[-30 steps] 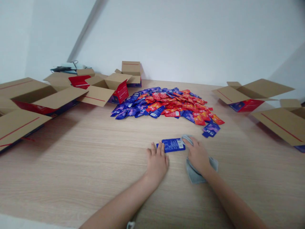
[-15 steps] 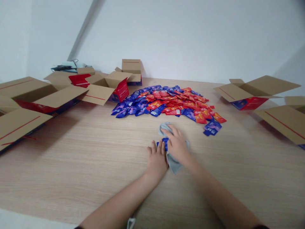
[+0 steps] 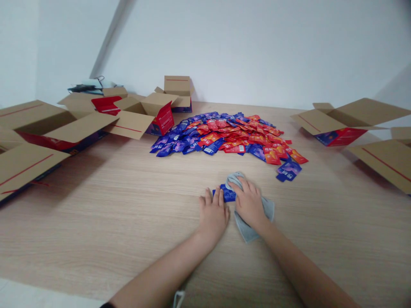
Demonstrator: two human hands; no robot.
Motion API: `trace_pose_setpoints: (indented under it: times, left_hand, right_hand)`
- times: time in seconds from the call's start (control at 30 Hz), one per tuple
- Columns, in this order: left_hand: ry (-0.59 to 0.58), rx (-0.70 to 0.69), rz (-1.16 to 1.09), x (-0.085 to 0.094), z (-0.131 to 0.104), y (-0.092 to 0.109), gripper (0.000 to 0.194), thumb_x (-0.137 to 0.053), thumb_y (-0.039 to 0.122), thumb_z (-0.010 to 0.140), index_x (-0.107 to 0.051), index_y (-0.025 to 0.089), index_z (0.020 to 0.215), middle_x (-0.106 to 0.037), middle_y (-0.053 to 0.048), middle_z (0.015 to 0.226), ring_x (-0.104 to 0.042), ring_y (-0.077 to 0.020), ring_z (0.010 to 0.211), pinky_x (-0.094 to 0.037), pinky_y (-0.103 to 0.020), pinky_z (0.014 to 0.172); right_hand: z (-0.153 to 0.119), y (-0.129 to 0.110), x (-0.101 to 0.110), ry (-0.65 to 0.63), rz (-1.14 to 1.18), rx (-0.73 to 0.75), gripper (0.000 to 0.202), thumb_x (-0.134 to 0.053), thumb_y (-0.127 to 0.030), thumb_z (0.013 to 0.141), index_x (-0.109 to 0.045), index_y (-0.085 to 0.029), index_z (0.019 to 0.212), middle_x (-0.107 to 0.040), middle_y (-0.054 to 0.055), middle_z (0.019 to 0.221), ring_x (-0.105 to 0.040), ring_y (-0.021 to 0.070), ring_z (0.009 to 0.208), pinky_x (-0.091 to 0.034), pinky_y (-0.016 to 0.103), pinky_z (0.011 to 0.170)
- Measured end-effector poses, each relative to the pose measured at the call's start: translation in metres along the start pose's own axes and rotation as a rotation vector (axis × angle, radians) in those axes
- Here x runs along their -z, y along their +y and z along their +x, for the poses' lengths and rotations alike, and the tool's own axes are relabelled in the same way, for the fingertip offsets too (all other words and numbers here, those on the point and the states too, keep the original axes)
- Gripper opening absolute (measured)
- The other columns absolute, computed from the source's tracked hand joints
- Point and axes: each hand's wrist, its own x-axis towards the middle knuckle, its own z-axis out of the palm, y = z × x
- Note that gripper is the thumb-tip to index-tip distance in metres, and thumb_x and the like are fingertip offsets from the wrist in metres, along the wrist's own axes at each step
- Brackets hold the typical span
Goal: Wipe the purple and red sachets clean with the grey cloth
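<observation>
1. Right hand (image 3: 250, 203) and grey cloth (image 3: 246, 233) have slid rightward along the blue packet (image 3: 228, 195) since half a second ago, uncovering more of its left part, while the left hand (image 3: 212, 216) has kept much the same place
2. Left hand: palm down, fingers a little apart, fingertips pressing the packet's left end against the table (image 3: 128, 214)
3. Right hand: fingers bent over the cloth, gripping a bunched part at the packet's right end; a loose part spreads out from under the palm, towards the wrist
4. Blue packet: flat on the table between the two hands, printed side up, its right end hidden by cloth and fingers
5. Beyond the hands, well apart from them, a wide pile of red and blue packets (image 3: 224, 134) lies spread on the table, with a loose blue packet (image 3: 289, 170) at its near right edge
6. Open cardboard boxes (image 3: 128, 122) with flaps folded outward stand to the left of the pile, and two more boxes (image 3: 340, 137) to its right, one cut off by the picture's edge
</observation>
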Motion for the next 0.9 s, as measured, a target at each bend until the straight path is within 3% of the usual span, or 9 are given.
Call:
trace_pose_setpoints:
  times: [0.13,0.23,0.4,0.53,0.6,0.77,0.9]
  left_hand:
    - [-0.011,0.002,-0.023,0.0,0.0,0.0,0.061,-0.034,0.037,0.099,-0.028,0.012,0.155,-0.027,-0.007,0.161,-0.026,-0.0417,0.145,-0.03,-0.06,0.112]
    - [-0.012,0.006,-0.037,-0.001,0.001,0.0,0.062,-0.035,0.037,0.098,-0.028,0.012,0.155,-0.027,-0.008,0.16,-0.026,-0.0421,0.145,-0.029,-0.061,0.112]
    - [0.001,0.007,-0.043,-0.004,0.001,0.0,0.062,-0.034,0.038,0.098,-0.03,0.012,0.154,-0.027,-0.007,0.161,-0.026,-0.0414,0.145,-0.029,-0.061,0.112]
    - [0.016,0.009,-0.02,-0.005,0.0,0.001,0.061,-0.032,0.038,0.099,-0.03,0.012,0.154,-0.026,-0.007,0.162,-0.026,-0.0419,0.145,-0.028,-0.062,0.112]
    - [0.016,0.005,-0.016,-0.004,0.0,0.001,0.061,-0.032,0.037,0.099,-0.03,0.012,0.154,-0.026,-0.008,0.162,-0.025,-0.0425,0.145,-0.029,-0.063,0.111]
    - [-0.046,-0.008,0.019,0.004,0.0,0.0,0.058,-0.042,0.03,0.094,-0.041,0.014,0.15,-0.041,-0.014,0.154,-0.024,-0.0418,0.145,-0.029,-0.062,0.111]
    - [-0.052,-0.01,0.016,0.006,0.0,0.001,0.052,-0.039,0.028,0.096,-0.047,0.015,0.146,-0.047,-0.013,0.15,-0.024,-0.0395,0.146,-0.03,-0.059,0.111]
  right_hand:
    - [-0.011,0.027,-0.002,0.057,0.005,-0.04,0.055,-0.046,-0.008,0.084,-0.06,-0.025,0.134,-0.05,0.012,0.142,-0.046,0.0285,0.125,-0.04,0.045,0.101]
    - [-0.018,0.045,-0.004,0.075,0.051,0.012,0.055,-0.044,-0.006,0.083,-0.06,-0.022,0.133,-0.05,0.013,0.142,-0.046,0.0279,0.126,-0.041,0.046,0.103]
    - [-0.013,0.057,-0.004,0.139,0.224,0.031,0.057,-0.037,-0.005,0.083,-0.058,-0.02,0.135,-0.052,0.011,0.139,-0.045,0.0242,0.129,-0.04,0.045,0.108]
    - [0.006,0.038,0.009,0.296,0.384,0.016,0.061,-0.037,-0.005,0.083,-0.054,-0.024,0.138,-0.053,0.007,0.138,-0.045,0.0213,0.13,-0.039,0.043,0.11]
    - [0.015,0.018,0.015,0.311,0.42,0.071,0.061,-0.037,-0.005,0.083,-0.054,-0.024,0.139,-0.052,0.007,0.141,-0.043,0.0204,0.132,-0.037,0.041,0.112]
    - [0.019,-0.026,0.005,0.024,0.293,0.222,0.052,-0.041,-0.011,0.088,-0.059,-0.026,0.135,-0.051,0.007,0.144,-0.044,0.0232,0.129,-0.036,0.042,0.107]
    - [0.009,-0.029,-0.005,-0.059,0.159,0.197,0.05,-0.046,-0.017,0.09,-0.055,-0.028,0.138,-0.048,0.007,0.147,-0.043,0.0254,0.128,-0.034,0.042,0.104]
